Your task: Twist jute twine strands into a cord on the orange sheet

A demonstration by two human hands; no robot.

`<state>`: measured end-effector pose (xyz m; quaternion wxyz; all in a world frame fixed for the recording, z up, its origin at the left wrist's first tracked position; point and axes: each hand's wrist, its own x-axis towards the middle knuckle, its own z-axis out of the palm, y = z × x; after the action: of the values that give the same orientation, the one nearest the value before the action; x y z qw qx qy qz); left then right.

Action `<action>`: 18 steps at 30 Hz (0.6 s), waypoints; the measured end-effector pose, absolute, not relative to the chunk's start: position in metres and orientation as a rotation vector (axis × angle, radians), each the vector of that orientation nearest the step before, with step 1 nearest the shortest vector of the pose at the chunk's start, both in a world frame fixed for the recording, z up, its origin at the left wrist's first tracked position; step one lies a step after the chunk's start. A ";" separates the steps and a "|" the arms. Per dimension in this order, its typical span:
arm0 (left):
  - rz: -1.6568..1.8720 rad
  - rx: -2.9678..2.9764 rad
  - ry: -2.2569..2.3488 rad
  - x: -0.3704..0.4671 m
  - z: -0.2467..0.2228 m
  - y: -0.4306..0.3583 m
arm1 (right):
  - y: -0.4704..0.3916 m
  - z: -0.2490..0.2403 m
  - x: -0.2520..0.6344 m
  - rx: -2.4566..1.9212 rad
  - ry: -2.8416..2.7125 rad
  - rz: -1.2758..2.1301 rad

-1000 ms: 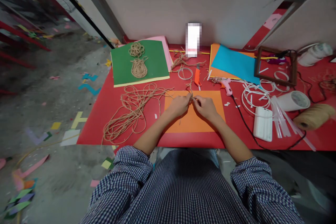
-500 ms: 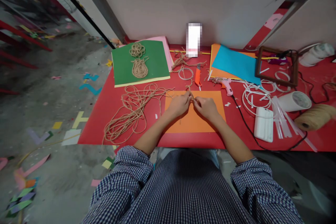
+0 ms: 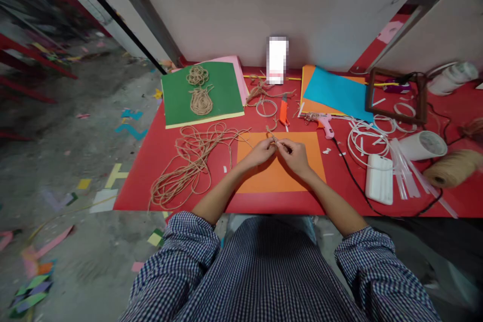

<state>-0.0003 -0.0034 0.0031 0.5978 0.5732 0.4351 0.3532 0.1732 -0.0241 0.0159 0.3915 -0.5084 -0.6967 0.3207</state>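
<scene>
The left hand and right hand pinch a piece of jute twine between them, above the orange paper; the pink glue gun lies just beyond the right hand's outer side.

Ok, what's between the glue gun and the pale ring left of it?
The orange cutter and small scraps lie between glue gun and ring, head view.

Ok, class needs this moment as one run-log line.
left hand: pinching twine | right hand: pinching twine | beneath: orange sheet | nearby: pink glue gun
</scene>
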 end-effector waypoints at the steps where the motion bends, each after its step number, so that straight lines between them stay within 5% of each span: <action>1: 0.821 1.426 1.038 -0.002 0.003 -0.001 | -0.024 0.015 0.171 -1.264 -1.665 0.943; 9: 0.825 1.679 1.149 -0.007 0.001 0.001 | -0.021 0.012 0.166 -1.016 -0.951 1.730; 18: 1.068 1.303 1.167 -0.019 0.000 0.013 | -0.004 0.012 0.184 -1.000 -0.728 1.380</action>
<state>-0.0190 0.0127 -0.0001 0.5193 0.5434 0.4865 0.4454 0.1839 -0.0038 0.0122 0.6007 -0.4313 -0.3140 0.5955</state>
